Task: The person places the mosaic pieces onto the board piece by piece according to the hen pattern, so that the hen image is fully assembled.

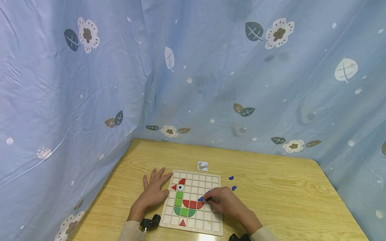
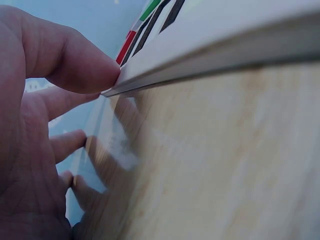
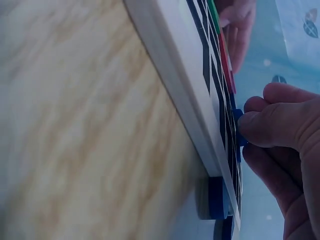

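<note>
A wooden grid board [image 1: 199,225] lies on the table with coloured pieces forming a bird-like figure. My left hand [image 1: 154,192] lies with fingers spread at its left side; the thumb [image 2: 95,75] touches the board's edge. Over the right half of the grid, my right hand [image 1: 227,202] pinches a small blue piece [image 3: 240,132] between thumb and fingers, close over the cells. Beside the fingertips a blue piece [image 1: 200,198] sits in a cell above the red row [image 1: 193,204]. Another blue piece [image 1: 208,191] is partly hidden behind the right hand.
Two loose blue pieces, one farther back [image 1: 231,177] and one nearer [image 1: 234,188], lie right of the board. A small printed pattern card [image 1: 202,166] lies behind it. The wooden table [image 1: 286,201] extends right; a blue patterned curtain [image 1: 193,93] hangs behind and at the left.
</note>
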Action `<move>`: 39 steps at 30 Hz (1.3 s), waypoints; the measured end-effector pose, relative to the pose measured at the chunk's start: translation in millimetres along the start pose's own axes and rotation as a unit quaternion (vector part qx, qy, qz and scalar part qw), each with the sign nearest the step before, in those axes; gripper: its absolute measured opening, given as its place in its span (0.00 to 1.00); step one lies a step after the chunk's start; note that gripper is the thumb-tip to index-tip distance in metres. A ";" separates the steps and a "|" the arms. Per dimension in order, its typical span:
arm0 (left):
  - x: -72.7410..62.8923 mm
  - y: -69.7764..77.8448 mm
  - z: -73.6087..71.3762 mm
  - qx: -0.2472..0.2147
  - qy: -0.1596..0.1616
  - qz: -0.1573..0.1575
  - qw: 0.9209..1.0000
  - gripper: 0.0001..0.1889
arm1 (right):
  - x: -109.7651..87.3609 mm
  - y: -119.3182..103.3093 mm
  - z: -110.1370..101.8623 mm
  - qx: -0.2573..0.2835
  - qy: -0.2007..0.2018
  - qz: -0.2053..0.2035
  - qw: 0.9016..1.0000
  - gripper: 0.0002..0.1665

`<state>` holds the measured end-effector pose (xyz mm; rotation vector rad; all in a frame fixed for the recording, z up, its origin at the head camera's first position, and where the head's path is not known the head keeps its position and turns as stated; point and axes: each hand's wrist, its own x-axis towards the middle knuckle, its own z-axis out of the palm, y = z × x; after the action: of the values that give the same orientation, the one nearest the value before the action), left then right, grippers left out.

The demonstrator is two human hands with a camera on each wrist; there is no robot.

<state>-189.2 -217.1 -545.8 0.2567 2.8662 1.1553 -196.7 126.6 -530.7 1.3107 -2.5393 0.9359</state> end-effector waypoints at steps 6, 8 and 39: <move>0.0 0.2 -0.5 -0.003 -0.004 -0.001 1.000 0.39 | 0.4 -2.5 0.3 0.017 -0.030 0.045 0.998 0.16; 0.1 0.0 -0.6 -0.004 -0.003 0.000 1.000 0.39 | 0.5 -2.7 0.4 0.027 -0.036 0.052 0.998 0.17; -1.1 1.4 -1.3 -0.009 0.003 0.006 1.000 0.38 | -0.7 -2.2 0.1 0.027 -0.032 0.074 0.996 0.19</move>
<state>-188.1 -217.1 -543.9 0.2711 2.8624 1.1855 -194.5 126.1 -530.0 1.1975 -2.7096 1.0128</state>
